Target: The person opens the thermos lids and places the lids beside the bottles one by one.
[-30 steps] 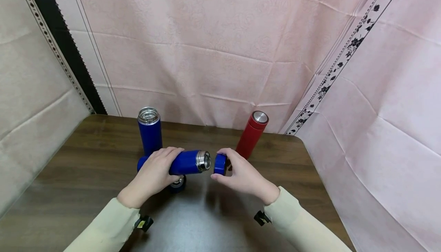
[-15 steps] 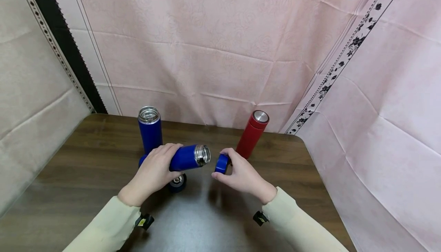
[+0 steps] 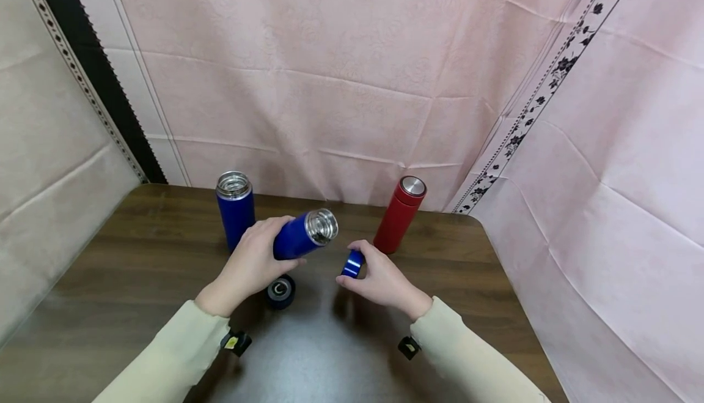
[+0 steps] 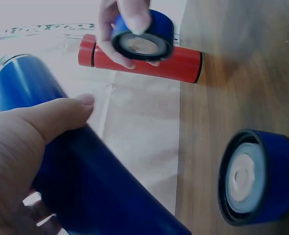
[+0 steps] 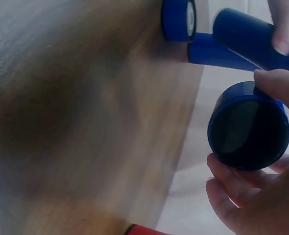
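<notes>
My left hand (image 3: 254, 261) grips a blue thermos bottle (image 3: 297, 238) above the table, its bare steel mouth tilted up to the right. In the left wrist view the thumb lies across the blue bottle body (image 4: 100, 181). To the right, my right hand (image 3: 382, 277) pinches a blue bottle cap (image 3: 352, 264) between thumb and fingers, apart from the mouth. The cap's pale inner seal (image 4: 142, 46) faces the left wrist camera, while its dark outer top (image 5: 247, 134) shows in the right wrist view. Below my left hand a second blue cap (image 3: 280, 292) lies on the table, inner side up.
Behind my left hand stands another blue thermos (image 3: 236, 213) with an uncovered steel mouth. A red thermos (image 3: 400, 214) with a silver-topped lid stands behind my right hand. The wooden table (image 3: 137, 256) ends at pink cloth hangings (image 3: 330, 85) at the back and sides.
The held bottle has risen and tipped from nearly level to mouth-up. My right hand has stayed near its place, turning the cap slightly; the gap between cap and bottle has widened.
</notes>
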A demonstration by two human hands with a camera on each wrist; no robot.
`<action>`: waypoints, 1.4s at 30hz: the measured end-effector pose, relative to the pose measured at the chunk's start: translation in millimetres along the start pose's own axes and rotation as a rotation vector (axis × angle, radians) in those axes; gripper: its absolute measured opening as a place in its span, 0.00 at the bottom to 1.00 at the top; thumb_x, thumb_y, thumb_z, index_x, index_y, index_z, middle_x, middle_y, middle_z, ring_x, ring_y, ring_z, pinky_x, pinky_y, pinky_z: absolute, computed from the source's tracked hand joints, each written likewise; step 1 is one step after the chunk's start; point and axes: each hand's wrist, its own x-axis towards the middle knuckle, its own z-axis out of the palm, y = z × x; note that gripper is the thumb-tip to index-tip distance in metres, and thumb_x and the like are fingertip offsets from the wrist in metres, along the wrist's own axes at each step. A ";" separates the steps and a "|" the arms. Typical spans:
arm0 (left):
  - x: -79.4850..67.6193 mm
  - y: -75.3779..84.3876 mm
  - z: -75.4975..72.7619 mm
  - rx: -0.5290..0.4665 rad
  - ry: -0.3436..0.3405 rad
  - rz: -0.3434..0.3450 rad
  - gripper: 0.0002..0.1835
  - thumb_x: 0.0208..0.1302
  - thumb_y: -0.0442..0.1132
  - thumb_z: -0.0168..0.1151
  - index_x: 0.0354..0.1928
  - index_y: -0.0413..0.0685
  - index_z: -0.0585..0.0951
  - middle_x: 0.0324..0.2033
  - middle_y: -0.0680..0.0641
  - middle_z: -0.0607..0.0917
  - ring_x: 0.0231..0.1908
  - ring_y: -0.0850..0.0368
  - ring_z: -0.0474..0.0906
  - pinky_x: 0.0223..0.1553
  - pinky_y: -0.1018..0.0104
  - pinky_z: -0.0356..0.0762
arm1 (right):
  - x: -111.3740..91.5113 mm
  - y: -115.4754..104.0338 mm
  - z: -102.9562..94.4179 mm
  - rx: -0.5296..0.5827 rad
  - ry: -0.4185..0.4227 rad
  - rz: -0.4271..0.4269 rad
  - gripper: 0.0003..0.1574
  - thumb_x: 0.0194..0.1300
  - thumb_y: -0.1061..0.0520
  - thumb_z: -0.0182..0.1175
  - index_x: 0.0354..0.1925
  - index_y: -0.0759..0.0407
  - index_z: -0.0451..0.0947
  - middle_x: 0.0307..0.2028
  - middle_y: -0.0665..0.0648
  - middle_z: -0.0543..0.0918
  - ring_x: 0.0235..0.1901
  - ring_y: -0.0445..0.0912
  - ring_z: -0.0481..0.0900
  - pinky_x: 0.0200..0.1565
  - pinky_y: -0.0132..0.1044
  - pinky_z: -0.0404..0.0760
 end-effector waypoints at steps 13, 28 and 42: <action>49.1 -33.6 21.8 -0.343 -0.007 -0.365 0.58 0.45 0.73 0.66 0.73 0.48 0.58 0.64 0.41 0.70 0.61 0.43 0.69 0.58 0.40 0.67 | 33.3 26.5 28.9 0.087 -0.033 0.109 0.47 0.56 0.35 0.67 0.66 0.48 0.61 0.54 0.53 0.74 0.47 0.47 0.76 0.45 0.44 0.82; 72.5 -63.5 56.7 -0.400 0.032 -0.435 0.57 0.44 0.71 0.68 0.72 0.48 0.58 0.63 0.41 0.71 0.60 0.43 0.70 0.61 0.42 0.64 | 60.5 31.1 66.1 0.146 0.006 0.102 0.44 0.54 0.39 0.71 0.64 0.51 0.67 0.54 0.51 0.77 0.49 0.44 0.75 0.52 0.43 0.77; 75.9 -62.0 63.4 -0.390 0.028 -0.428 0.56 0.44 0.71 0.68 0.71 0.50 0.60 0.61 0.43 0.73 0.59 0.44 0.71 0.60 0.43 0.66 | 64.6 37.5 69.3 -0.091 -0.079 0.008 0.41 0.53 0.42 0.72 0.63 0.50 0.71 0.55 0.47 0.76 0.53 0.41 0.72 0.56 0.40 0.73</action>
